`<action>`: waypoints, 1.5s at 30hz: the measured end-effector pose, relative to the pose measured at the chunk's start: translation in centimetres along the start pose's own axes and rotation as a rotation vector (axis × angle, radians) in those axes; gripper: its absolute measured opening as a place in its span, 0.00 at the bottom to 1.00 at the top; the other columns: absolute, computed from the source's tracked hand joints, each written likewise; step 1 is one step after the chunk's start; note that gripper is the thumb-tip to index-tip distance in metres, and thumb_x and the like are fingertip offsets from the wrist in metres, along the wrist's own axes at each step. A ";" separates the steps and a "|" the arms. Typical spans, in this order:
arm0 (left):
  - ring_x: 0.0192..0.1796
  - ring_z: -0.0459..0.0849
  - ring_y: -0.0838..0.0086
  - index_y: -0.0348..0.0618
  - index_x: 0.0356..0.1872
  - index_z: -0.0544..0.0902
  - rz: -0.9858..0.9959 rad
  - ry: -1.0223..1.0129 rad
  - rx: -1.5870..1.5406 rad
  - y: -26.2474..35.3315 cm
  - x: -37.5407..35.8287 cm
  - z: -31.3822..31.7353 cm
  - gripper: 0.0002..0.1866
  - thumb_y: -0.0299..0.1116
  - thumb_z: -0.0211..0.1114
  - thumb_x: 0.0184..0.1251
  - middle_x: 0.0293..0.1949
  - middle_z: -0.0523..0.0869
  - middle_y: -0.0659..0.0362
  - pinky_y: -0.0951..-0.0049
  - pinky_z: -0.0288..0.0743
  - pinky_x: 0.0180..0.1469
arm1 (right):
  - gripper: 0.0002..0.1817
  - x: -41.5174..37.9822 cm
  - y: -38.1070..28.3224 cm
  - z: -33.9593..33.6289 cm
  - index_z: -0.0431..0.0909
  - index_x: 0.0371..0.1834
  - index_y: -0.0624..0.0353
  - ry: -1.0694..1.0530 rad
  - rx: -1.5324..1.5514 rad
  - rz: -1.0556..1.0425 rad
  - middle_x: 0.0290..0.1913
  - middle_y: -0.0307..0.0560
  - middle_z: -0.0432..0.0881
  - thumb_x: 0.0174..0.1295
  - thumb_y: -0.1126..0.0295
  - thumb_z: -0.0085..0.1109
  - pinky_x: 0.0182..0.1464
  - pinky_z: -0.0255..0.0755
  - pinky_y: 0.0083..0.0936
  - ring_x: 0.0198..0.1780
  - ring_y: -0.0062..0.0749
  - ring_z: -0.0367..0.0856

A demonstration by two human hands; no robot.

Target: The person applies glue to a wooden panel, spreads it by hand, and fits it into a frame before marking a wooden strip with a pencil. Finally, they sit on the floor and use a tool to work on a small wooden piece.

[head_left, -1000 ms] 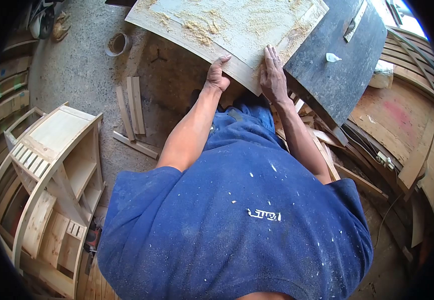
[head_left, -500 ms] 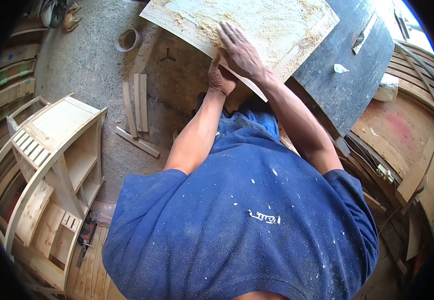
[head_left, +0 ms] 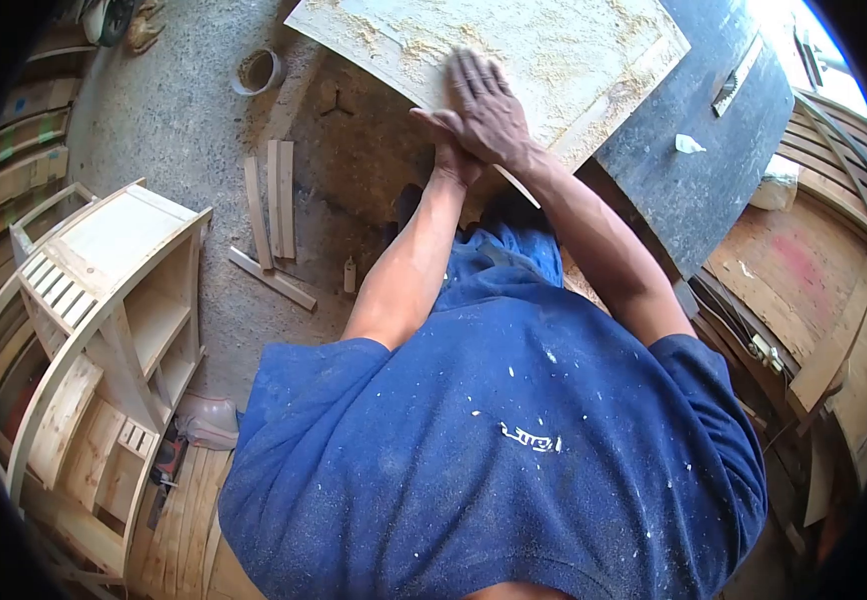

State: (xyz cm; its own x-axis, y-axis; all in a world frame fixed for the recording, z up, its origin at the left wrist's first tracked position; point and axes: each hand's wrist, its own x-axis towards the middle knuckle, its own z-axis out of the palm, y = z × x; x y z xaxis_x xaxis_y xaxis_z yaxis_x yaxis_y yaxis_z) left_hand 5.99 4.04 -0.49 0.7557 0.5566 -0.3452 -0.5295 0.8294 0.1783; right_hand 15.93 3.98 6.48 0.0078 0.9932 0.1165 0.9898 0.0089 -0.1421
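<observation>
A pale plywood panel [head_left: 554,40] dusted with sawdust lies at the top of the view, partly over a dark saw table [head_left: 694,170]. My right hand [head_left: 484,105] lies flat on the panel near its front edge, fingers spread and pointing away. My left hand [head_left: 451,155] is mostly hidden under the right one and grips the panel's front edge from below. Both forearms reach forward over my blue shirt.
A bare wooden shelf frame [head_left: 104,290] lies on its side at the left. Loose wood strips [head_left: 274,205] and a roll of tape [head_left: 259,70] lie on the concrete floor. Stacked curved boards [head_left: 804,250] fill the right side. A saw blade slot [head_left: 737,75] shows in the dark table.
My right hand moved left from the panel's right edge, crossing over my left hand, and now rests flat on the sawdust. The left hand stayed on the front edge.
</observation>
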 end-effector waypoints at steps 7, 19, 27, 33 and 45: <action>0.81 0.57 0.60 0.58 0.83 0.50 0.035 0.061 0.017 0.3 -0.7 1.5 0.68 0.94 0.38 0.43 0.82 0.56 0.58 0.54 0.55 0.80 | 0.43 -1.0 1.5 -0.9 0.51 0.83 0.61 -0.065 0.009 -0.105 0.84 0.50 0.51 0.76 0.38 0.34 0.84 0.37 0.42 0.85 0.39 0.47; 0.80 0.59 0.65 0.59 0.83 0.52 0.060 -0.158 -0.486 -1.3 0.4 -2.2 0.61 0.89 0.40 0.54 0.80 0.59 0.60 0.58 0.57 0.79 | 0.45 -1.5 0.7 -1.2 0.51 0.82 0.61 -0.154 0.057 -0.266 0.84 0.51 0.51 0.74 0.36 0.35 0.84 0.40 0.42 0.84 0.39 0.48; 0.78 0.62 0.66 0.59 0.82 0.53 -0.025 0.043 -0.071 -0.3 0.1 -1.7 0.59 0.87 0.43 0.56 0.80 0.59 0.63 0.54 0.59 0.78 | 0.46 1.2 0.9 0.7 0.48 0.83 0.61 -0.087 -0.065 -0.105 0.85 0.48 0.49 0.75 0.34 0.27 0.85 0.34 0.39 0.85 0.36 0.45; 0.79 0.62 0.64 0.55 0.81 0.55 0.128 0.084 0.061 -0.4 -0.1 0.5 0.54 0.82 0.45 0.62 0.80 0.61 0.60 0.55 0.58 0.79 | 0.41 2.0 3.8 2.1 0.53 0.81 0.59 0.091 0.103 -0.097 0.81 0.56 0.57 0.76 0.39 0.37 0.83 0.45 0.46 0.82 0.47 0.56; 0.70 0.73 0.57 0.51 0.78 0.64 0.162 0.152 -0.146 2.5 0.8 -1.1 0.45 0.63 0.64 0.65 0.72 0.72 0.53 0.51 0.67 0.73 | 0.35 3.9 6.0 0.9 0.47 0.83 0.59 -0.104 0.129 -0.426 0.85 0.50 0.48 0.81 0.49 0.27 0.85 0.38 0.37 0.85 0.38 0.45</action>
State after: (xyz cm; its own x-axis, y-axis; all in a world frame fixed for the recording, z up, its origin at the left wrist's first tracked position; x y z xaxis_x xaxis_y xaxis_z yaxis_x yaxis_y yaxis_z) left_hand 4.82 6.49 -1.36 0.5955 0.6589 -0.4596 -0.6973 0.7080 0.1114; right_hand 21.78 8.06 5.15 -0.4166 0.9043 0.0930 0.8760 0.4267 -0.2248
